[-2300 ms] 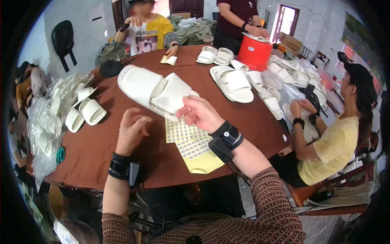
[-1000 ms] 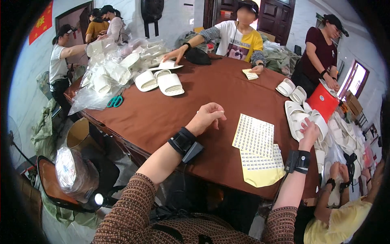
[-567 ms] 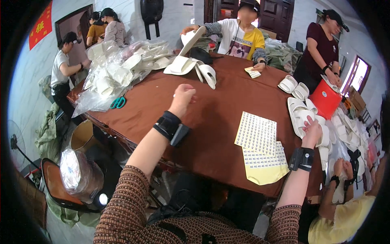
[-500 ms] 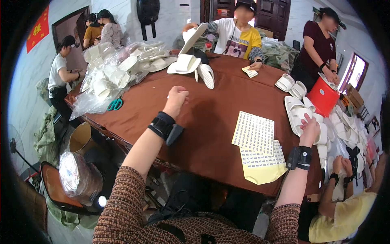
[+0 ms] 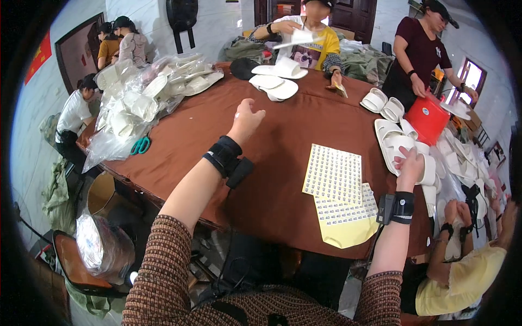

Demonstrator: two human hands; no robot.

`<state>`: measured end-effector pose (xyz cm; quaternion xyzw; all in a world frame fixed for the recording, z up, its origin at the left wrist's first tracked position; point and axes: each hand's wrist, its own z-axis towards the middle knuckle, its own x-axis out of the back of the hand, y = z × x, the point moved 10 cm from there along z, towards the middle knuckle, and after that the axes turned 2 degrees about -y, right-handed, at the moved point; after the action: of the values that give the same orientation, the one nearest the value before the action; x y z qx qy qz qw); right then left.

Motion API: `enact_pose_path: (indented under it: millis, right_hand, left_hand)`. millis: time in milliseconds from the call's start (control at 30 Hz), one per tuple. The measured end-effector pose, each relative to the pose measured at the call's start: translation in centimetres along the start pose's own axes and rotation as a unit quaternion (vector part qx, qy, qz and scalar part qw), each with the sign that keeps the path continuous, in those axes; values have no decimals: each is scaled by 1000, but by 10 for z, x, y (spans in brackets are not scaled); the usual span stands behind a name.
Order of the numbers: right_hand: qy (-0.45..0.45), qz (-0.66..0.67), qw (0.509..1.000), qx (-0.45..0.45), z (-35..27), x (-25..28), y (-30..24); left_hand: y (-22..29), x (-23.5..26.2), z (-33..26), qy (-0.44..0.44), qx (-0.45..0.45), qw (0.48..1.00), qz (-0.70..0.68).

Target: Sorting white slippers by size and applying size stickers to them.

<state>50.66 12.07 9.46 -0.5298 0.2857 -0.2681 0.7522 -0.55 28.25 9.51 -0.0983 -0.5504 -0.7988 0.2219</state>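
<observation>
My left hand (image 5: pixel 247 124) reaches over the brown-covered table, fingers stretched forward and nothing in its grasp. A small white spot, perhaps a sticker, shows on its thumb side. Ahead of it lie white slippers (image 5: pixel 274 87) beside a black round thing (image 5: pixel 244 69). My right hand (image 5: pixel 411 166) rests by a row of white slippers (image 5: pixel 387 142), its fingers apart and just over or touching one of them. Between my arms are a sheet of small printed stickers (image 5: pixel 333 171) and a second, partly peeled yellow sticker sheet (image 5: pixel 348 220) under it.
Bagged white slippers (image 5: pixel 138 103) are heaped at the left, with green-handled scissors (image 5: pixel 140 145) near. Across the table a person holds a blurred white slipper (image 5: pixel 298 38). A red bucket (image 5: pixel 427 120) stands at the right by another person. A yellow-sleeved person works at lower right.
My left hand has moved forward and its curled fingers have opened out. Opposite, the raised slipper has been lowered and the slippers there lie differently. The person by the bucket has lifted a slipper rightward.
</observation>
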Motion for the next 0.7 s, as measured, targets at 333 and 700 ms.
enact_pose_path:
  millis: [333,700]
  right_hand:
    - [4,10,1000,-7,-2,1,0]
    - [-38,-136,977,162,-28,-32,-35]
  left_hand:
    - [51,-73,-9,-63,-147,981,106]
    - [40,-47,-24,-78,-7,987,-139]
